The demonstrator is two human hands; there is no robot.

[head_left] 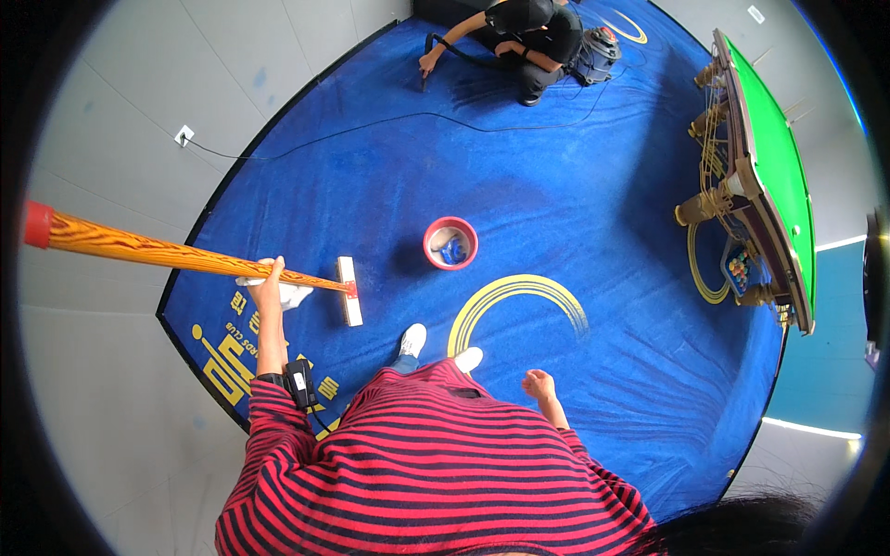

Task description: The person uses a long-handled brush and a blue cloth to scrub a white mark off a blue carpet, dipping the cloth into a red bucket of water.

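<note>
Blue carpet (371, 185) underlies the work area. Left hand (267, 284) grips the long-handled brush (190, 257); brush head (347, 274) left of red bucket (451, 222). White cloth (296, 296): partly hidden. Right hand (539, 385): palm obscured, grip cannot be determined.

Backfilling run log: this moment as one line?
left hand: grips brush pole, touches white cloth | right hand: nothing visible held | red bucket: on carpet | co-worker: crouched

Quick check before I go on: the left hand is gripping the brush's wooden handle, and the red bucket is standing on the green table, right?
Not quite: the head view shows the red bucket standing on the blue carpet. The left hand is gripping the wooden handle, as you said.
</note>
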